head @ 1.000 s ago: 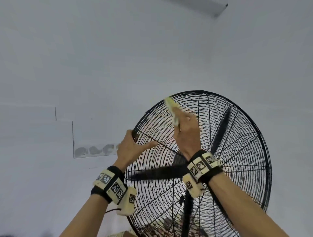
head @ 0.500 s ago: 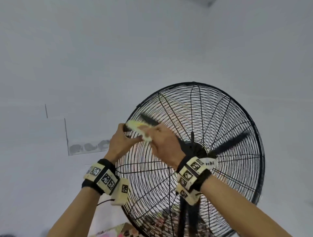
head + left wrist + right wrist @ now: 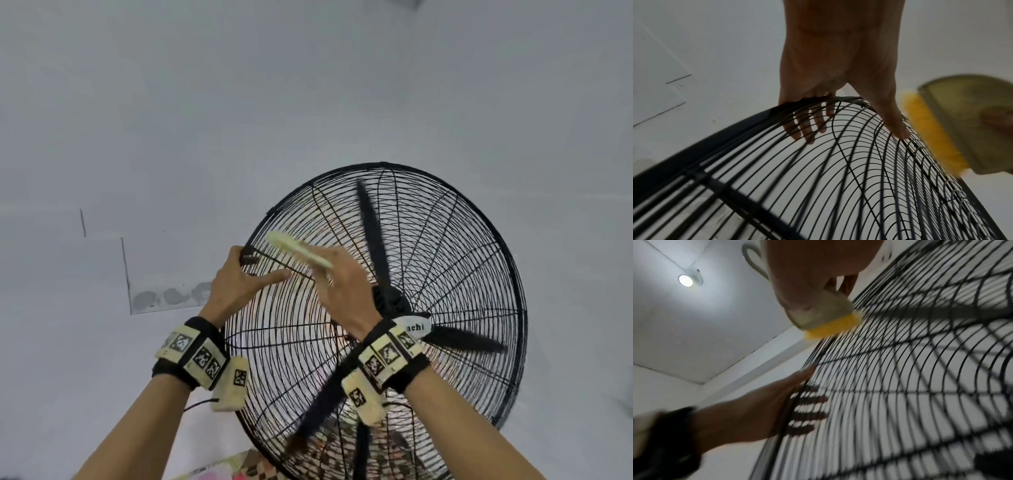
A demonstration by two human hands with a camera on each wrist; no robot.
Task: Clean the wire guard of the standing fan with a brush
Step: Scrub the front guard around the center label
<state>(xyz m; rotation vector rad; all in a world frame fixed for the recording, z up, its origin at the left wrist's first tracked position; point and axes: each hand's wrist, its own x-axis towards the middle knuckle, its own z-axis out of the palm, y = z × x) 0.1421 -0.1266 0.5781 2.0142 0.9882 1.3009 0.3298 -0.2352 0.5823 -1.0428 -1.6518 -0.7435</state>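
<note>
Compared with half a second ago, the brush (image 3: 298, 249) has moved up from the left hand (image 3: 244, 284) toward the upper left part of the wire guard (image 3: 428, 274), and the blades (image 3: 371, 233) stand at another angle. The right hand (image 3: 342, 291) grasps the brush, its yellow bristles (image 3: 929, 129) touching the guard wires. The left hand clasps the guard rim, fingers behind the wires, thumb (image 3: 894, 120) in front, just beside the brush.

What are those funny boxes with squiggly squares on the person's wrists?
Both arms are bare, with no sleeves. Each wrist wears a black strap carrying cream blocks printed with black-and-white square codes: one set by the left hand, one by the right hand. A thin black cable trails from the left one.
</note>
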